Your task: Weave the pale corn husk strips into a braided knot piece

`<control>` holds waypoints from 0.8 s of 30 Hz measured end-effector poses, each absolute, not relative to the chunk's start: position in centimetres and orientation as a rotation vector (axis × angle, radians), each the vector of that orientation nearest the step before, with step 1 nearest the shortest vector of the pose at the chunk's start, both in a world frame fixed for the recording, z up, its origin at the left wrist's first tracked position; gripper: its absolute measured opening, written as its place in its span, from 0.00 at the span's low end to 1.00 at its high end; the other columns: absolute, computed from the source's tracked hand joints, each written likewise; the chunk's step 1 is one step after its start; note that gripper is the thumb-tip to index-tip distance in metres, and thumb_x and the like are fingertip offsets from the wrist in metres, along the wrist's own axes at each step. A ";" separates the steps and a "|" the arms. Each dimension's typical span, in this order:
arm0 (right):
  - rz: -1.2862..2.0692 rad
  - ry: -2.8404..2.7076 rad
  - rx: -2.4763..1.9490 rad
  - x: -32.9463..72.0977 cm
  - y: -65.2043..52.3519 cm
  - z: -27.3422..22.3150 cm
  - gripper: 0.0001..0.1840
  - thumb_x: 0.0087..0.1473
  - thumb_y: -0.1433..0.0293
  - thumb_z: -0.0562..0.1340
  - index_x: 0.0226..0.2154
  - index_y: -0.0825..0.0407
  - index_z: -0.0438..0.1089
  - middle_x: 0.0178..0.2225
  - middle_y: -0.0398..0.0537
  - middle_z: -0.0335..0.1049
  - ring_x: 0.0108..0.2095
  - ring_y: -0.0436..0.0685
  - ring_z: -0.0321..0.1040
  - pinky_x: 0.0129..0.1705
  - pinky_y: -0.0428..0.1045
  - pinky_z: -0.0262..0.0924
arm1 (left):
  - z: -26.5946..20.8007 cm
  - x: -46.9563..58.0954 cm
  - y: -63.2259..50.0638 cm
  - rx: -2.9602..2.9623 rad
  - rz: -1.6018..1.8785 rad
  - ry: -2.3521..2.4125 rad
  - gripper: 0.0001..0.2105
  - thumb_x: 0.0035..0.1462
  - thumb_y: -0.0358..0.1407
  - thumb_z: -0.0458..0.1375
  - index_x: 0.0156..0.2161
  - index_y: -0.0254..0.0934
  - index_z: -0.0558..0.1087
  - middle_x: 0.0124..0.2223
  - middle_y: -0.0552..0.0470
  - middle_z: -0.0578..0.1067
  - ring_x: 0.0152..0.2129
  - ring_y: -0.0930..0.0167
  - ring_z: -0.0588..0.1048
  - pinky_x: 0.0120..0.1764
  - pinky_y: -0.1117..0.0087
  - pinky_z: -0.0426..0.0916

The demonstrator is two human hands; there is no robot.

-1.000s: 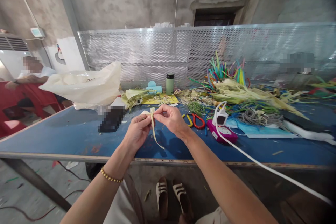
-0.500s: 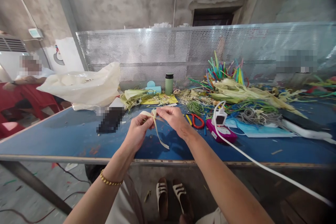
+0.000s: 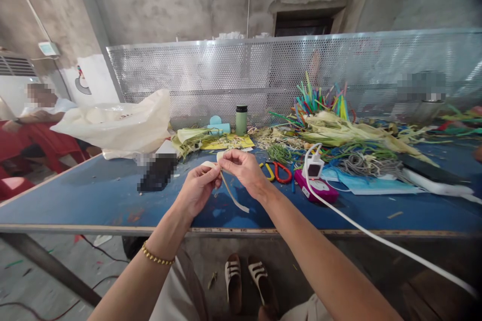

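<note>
Between my hands, above the blue tabletop, is a pale cream strip (image 3: 234, 199), perhaps dried husk, bent into loops at the top with one tail hanging down. My left hand (image 3: 198, 186) pinches it from the left, thumb and fingers pressed together. From the right, my right hand (image 3: 244, 169) pinches the upper loop, its fingertips nearly touching those of the left. Exactly how the strip crosses between the fingertips is hidden. Behind my right hand lie red-handled scissors or pliers (image 3: 282, 173) and a yellow-handled tool (image 3: 270, 172).
A magenta power block (image 3: 320, 190) with a white charger and cable lies right of my hands. Husks (image 3: 339, 128), grey cord (image 3: 371, 166) and a green bottle (image 3: 241, 120) stand along the back. A cream plastic bag (image 3: 116, 123) is at left; a person (image 3: 45, 103) sits beyond.
My hands have come closer together, and the right fingers now cover more of the strip's crossing. The hanging tail has swung slightly right. The whole view has shifted a little.
</note>
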State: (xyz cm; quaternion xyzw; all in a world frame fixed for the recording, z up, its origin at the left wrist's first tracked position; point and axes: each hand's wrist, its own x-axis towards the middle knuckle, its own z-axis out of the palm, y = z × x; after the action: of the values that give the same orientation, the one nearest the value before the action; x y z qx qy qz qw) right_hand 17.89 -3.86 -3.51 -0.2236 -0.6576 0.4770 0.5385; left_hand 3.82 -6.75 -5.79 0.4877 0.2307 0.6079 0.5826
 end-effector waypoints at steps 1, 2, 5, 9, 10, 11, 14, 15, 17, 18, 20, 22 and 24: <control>1.132 -1.571 -0.522 17.8 -3.8 -3.6 0.13 0.46 0.61 0.69 0.26 0.54 0.70 0.26 0.42 0.68 0.28 0.49 0.64 0.33 0.46 0.60 | -5.9 3.8 -6.7 1.132 1.413 0.536 0.11 0.46 0.37 0.69 0.25 0.31 0.75 0.23 0.53 0.69 0.20 0.77 0.65 0.27 0.74 0.58; 1.128 -1.575 -0.519 17.8 -3.8 -3.6 0.13 0.46 0.62 0.69 0.26 0.54 0.71 0.26 0.42 0.68 0.28 0.49 0.64 0.33 0.46 0.60 | -5.9 3.8 -6.7 1.126 1.408 0.535 0.10 0.46 0.37 0.69 0.25 0.31 0.75 0.23 0.54 0.69 0.20 0.77 0.65 0.27 0.74 0.58; 1.130 -1.563 -0.538 17.8 -3.8 -3.6 0.12 0.45 0.62 0.69 0.25 0.54 0.71 0.25 0.42 0.69 0.27 0.49 0.64 0.32 0.46 0.61 | -5.9 3.8 -6.7 1.127 1.409 0.530 0.10 0.46 0.36 0.69 0.24 0.32 0.74 0.22 0.54 0.69 0.21 0.77 0.65 0.28 0.74 0.59; 1.164 -1.548 -0.551 17.9 -3.9 -3.6 0.12 0.45 0.63 0.68 0.25 0.53 0.70 0.24 0.42 0.69 0.26 0.51 0.65 0.31 0.48 0.63 | -5.6 4.0 -6.9 1.138 1.424 0.548 0.10 0.44 0.34 0.70 0.24 0.32 0.73 0.23 0.54 0.69 0.21 0.77 0.65 0.28 0.74 0.59; 1.159 -1.549 -0.548 17.9 -3.9 -3.7 0.11 0.45 0.63 0.68 0.25 0.53 0.70 0.25 0.43 0.70 0.26 0.51 0.66 0.31 0.48 0.63 | -5.5 4.0 -7.0 1.139 1.427 0.554 0.10 0.43 0.34 0.70 0.24 0.32 0.73 0.23 0.54 0.69 0.21 0.77 0.65 0.28 0.74 0.59; 1.145 -1.551 -0.546 17.9 -3.9 -3.7 0.11 0.46 0.63 0.68 0.25 0.53 0.70 0.25 0.43 0.70 0.27 0.51 0.66 0.32 0.48 0.63 | -5.5 4.1 -7.0 1.141 1.427 0.558 0.10 0.43 0.34 0.70 0.24 0.32 0.73 0.23 0.54 0.69 0.21 0.77 0.65 0.28 0.74 0.59; 1.107 -1.557 -0.556 17.9 -3.8 -3.8 0.09 0.46 0.65 0.67 0.25 0.54 0.70 0.26 0.44 0.70 0.28 0.51 0.66 0.34 0.47 0.63 | -5.4 4.2 -7.0 1.152 1.421 0.563 0.10 0.43 0.35 0.70 0.24 0.32 0.73 0.24 0.54 0.69 0.21 0.78 0.64 0.27 0.74 0.58; 1.093 -1.575 -0.573 18.0 -3.7 -3.9 0.09 0.47 0.65 0.66 0.26 0.54 0.70 0.26 0.44 0.70 0.28 0.51 0.66 0.34 0.47 0.62 | -5.4 4.2 -7.0 1.160 1.423 0.567 0.11 0.43 0.35 0.70 0.24 0.32 0.73 0.24 0.55 0.69 0.21 0.78 0.64 0.27 0.74 0.58; 0.987 -1.653 -0.660 18.2 -3.4 -3.8 0.09 0.49 0.64 0.65 0.25 0.54 0.70 0.25 0.44 0.69 0.27 0.51 0.64 0.33 0.47 0.60 | -5.5 4.2 -7.0 1.184 1.433 0.596 0.11 0.43 0.36 0.69 0.24 0.32 0.72 0.23 0.55 0.68 0.20 0.78 0.63 0.26 0.74 0.56; 0.866 -1.694 -0.728 18.4 -3.2 -3.8 0.10 0.50 0.64 0.64 0.25 0.54 0.70 0.24 0.44 0.69 0.27 0.51 0.63 0.33 0.47 0.59 | -5.6 4.2 -7.0 1.201 1.439 0.623 0.11 0.43 0.36 0.69 0.24 0.32 0.72 0.23 0.56 0.67 0.20 0.78 0.63 0.25 0.74 0.55; 0.532 -1.740 -0.849 18.7 -2.9 -3.6 0.12 0.54 0.63 0.62 0.24 0.53 0.71 0.25 0.45 0.68 0.27 0.52 0.62 0.34 0.49 0.57 | -5.8 4.2 -7.1 1.237 1.429 0.696 0.12 0.44 0.38 0.69 0.23 0.32 0.72 0.22 0.56 0.67 0.20 0.78 0.62 0.25 0.73 0.54; 0.256 -1.783 -0.874 19.0 -2.8 -3.4 0.14 0.57 0.64 0.59 0.25 0.53 0.72 0.28 0.48 0.69 0.31 0.54 0.63 0.37 0.50 0.57 | -5.9 4.3 -7.1 1.271 1.379 0.768 0.12 0.43 0.38 0.69 0.23 0.32 0.73 0.21 0.55 0.67 0.19 0.78 0.61 0.24 0.73 0.53; 0.153 -1.890 -0.838 19.0 -2.8 -3.4 0.13 0.57 0.64 0.61 0.26 0.52 0.74 0.32 0.51 0.71 0.36 0.56 0.65 0.42 0.52 0.57 | -6.0 4.4 -7.1 1.301 1.318 0.821 0.13 0.42 0.38 0.70 0.22 0.31 0.73 0.20 0.55 0.67 0.18 0.78 0.60 0.24 0.73 0.52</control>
State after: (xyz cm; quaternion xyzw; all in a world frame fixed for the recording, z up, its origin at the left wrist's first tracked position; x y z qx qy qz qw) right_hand 19.03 -2.83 -3.37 -0.3480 -0.7845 0.0637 0.5093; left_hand 4.36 -7.09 -6.05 0.5447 0.3438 0.5521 0.5294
